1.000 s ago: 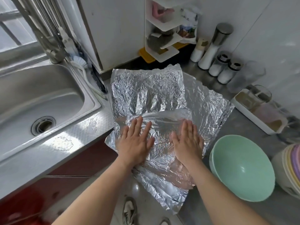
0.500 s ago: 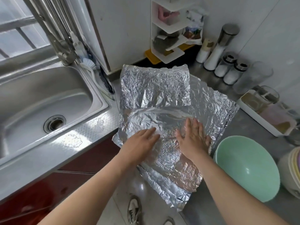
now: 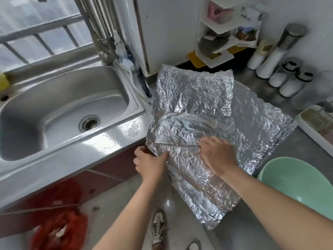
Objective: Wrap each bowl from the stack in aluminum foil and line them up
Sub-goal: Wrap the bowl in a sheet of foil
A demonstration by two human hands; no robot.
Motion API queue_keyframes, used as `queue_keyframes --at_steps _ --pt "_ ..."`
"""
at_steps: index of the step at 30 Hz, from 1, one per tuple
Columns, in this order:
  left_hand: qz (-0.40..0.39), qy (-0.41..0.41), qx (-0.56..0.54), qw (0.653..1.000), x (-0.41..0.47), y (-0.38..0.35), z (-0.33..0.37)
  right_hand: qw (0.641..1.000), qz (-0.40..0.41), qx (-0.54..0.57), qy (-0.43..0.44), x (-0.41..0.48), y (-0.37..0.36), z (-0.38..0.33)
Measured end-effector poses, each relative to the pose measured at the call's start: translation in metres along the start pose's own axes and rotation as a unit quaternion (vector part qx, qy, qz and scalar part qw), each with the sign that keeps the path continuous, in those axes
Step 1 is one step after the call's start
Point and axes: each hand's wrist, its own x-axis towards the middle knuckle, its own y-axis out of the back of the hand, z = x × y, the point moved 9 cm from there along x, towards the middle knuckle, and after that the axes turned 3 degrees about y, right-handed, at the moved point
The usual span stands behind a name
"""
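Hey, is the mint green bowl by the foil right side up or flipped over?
Right side up: the green bowl shows its hollow inside facing up, with nothing in it, beside the foil.

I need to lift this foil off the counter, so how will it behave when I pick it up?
Probably floppy and light: the foil sheet droops over the counter edge. It likely creases wherever gripped, as wrinkles gather at the right hand. Thin, ragged edges suggest it may tear.
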Motion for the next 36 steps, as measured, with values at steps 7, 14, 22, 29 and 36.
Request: queue_keyframes --at_steps 7,14,22,29,36 --pt "-0.061 -0.015 -0.117 0.991 0.014 -0.019 0.028 0.979 0.156 0.123 -0.044 0.011 0.061 0.012" --pt "0.023 -0.262 -0.013 0.965 -0.01 0.036 0.113 0.955 0.245 0.167 -0.035 -0.017 0.153 0.031" --pt "0.033 -0.612 0.271 0.743 -0.184 0.007 0.182 0.959 0.236 0.065 0.143 -0.055 0.225 0.006" --pt "-0.028 -0.569 0.342 0.747 -0.214 0.034 0.187 0.977 0.14 0.007 0.158 -0.083 0.266 0.038" --pt "-0.163 -0.46 0.355 0.797 -0.213 0.06 0.17 0.992 0.066 0.089 0.067 -0.098 0.328 0.059"
